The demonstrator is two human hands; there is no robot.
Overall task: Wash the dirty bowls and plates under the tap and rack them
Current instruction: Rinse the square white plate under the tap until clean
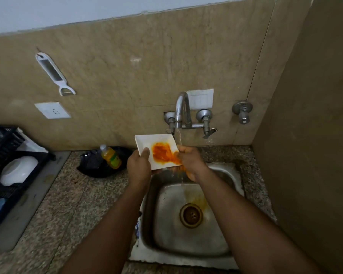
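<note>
A white square plate (147, 141) smeared with orange sauce is tilted over the steel sink (224, 171), just left of the water running from the tap (181, 107). My left hand (140, 165) grips the plate's near left edge, thumb on top. My right hand (190, 161) is at the plate's right edge with its fingers on the smeared surface; whether they curl round the rim is hidden. Orange water drips into the sink and stains it near the drain (191, 215). At far left a black dish rack (10, 155) holds a white bowl (18, 170).
A bottle of yellow dish soap (110, 157) lies on a black dish (99, 169) on the speckled counter left of the sink. A white peeler (54, 73) hangs on the tiled wall. A side wall stands close on the right.
</note>
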